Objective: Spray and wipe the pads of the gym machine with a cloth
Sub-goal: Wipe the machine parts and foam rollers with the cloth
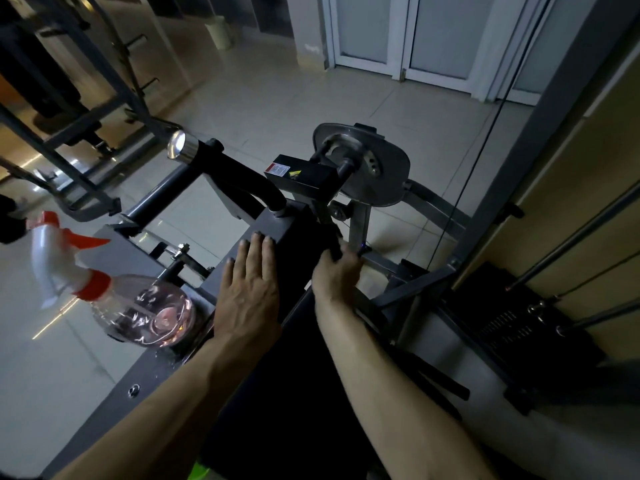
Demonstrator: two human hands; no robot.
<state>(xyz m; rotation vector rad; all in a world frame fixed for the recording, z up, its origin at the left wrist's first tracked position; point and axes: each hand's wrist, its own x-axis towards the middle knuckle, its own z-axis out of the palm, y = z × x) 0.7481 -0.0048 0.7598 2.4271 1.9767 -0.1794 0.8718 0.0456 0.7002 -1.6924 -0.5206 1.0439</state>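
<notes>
Black padding fills the middle of the view: the machine's long pad (287, 375) runs away from the person, and over its far end lies what looks like a dark cloth (304, 237), though black on black in this dim light makes the edge hard to tell. The left hand (249, 292) lies flat on it, fingers straight and pressing down. The right hand (337, 275), close beside it but not touching it, has its fingers curled round the dark edge at the pad's right side, apparently a fold of the cloth.

The clear spray bottle (138, 313), holding pinkish liquid under a white trigger head with orange trim, sits on the grey frame ledge (152, 375) just beside the left wrist. That is the likeliest trouble: a wide wiping stroke to the left could knock it off the narrow ledge onto the tiled floor (311, 98). The right hand also works near the metal cam plate (367, 164) and its pivot, where fingers could be pinched if the arm swings. In the gloom, missed patches on the pad would be easy to overlook.

A red-and-white sticker (281, 170) with a yellow warning triangle sits on the black housing; its writing is too small to read. The bottle shows no label.
</notes>
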